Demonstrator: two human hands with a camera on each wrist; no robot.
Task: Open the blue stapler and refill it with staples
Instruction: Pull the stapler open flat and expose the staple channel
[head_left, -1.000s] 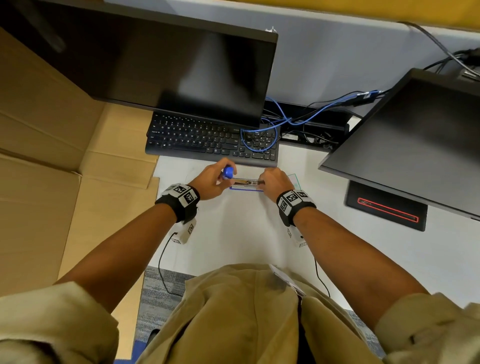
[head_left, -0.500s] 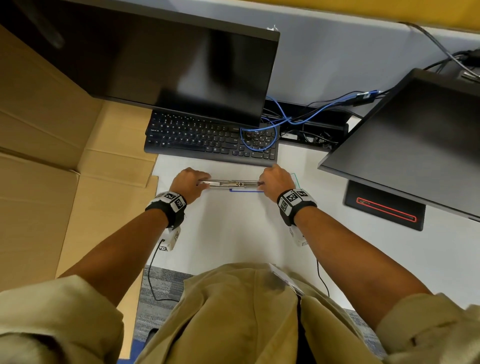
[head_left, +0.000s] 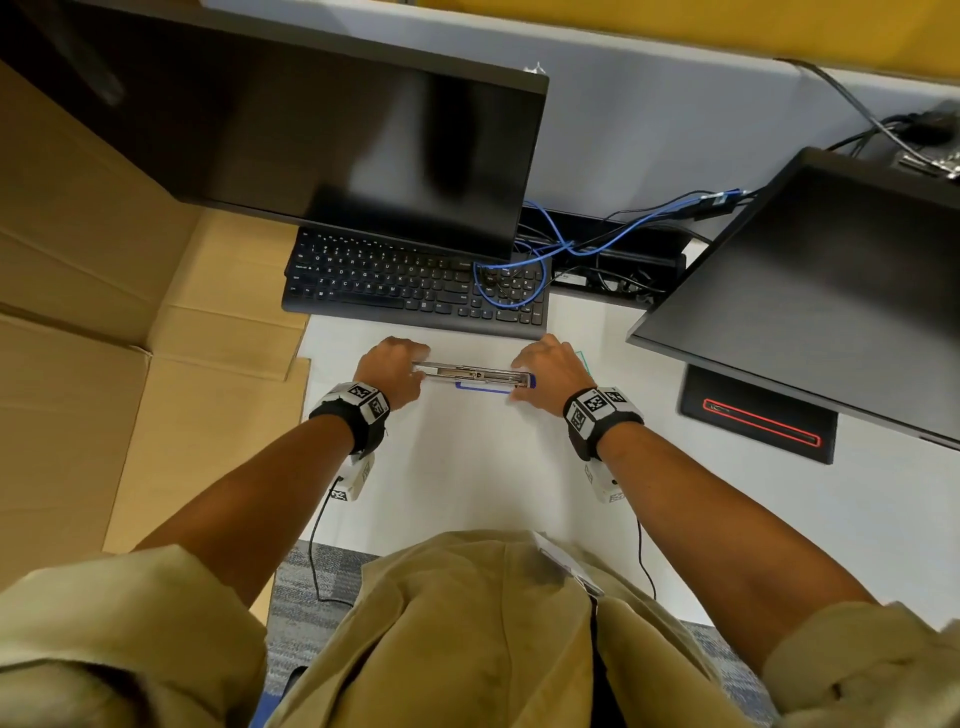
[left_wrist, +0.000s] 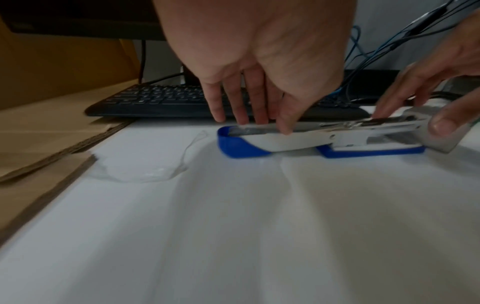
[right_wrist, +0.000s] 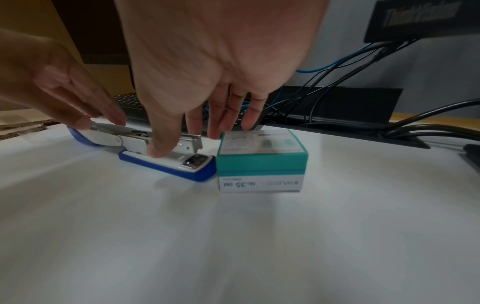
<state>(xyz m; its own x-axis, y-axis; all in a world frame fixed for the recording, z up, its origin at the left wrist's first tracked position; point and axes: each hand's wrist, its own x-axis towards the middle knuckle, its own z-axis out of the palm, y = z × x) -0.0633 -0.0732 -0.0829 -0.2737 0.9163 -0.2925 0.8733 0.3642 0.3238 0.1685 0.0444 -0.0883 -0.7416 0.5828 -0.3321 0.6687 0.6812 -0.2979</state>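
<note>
The blue and white stapler (head_left: 475, 375) lies opened flat on the white desk, lid swung out to the left, metal magazine facing up. My left hand (head_left: 392, 369) pinches the lid end (left_wrist: 259, 142) between thumb and fingers. My right hand (head_left: 545, 371) holds the other end, thumb pressing on the base (right_wrist: 182, 162), fingers reaching behind the magazine. A teal and white box of staples (right_wrist: 259, 162) stands closed just right of the stapler, under my right fingers; only its edge (head_left: 584, 361) shows in the head view.
A black keyboard (head_left: 415, 286) lies just beyond the stapler, under a dark monitor (head_left: 311, 130). A second monitor (head_left: 831, 286) and a black pad (head_left: 758, 421) are on the right, blue cables (head_left: 545, 249) behind. Cardboard (head_left: 104, 364) borders the left. A clear plastic scrap (left_wrist: 145, 174) lies nearby.
My left hand swung the blue lid from upright down to the left until the stapler lay flat open. The right hand stayed on the base end.
</note>
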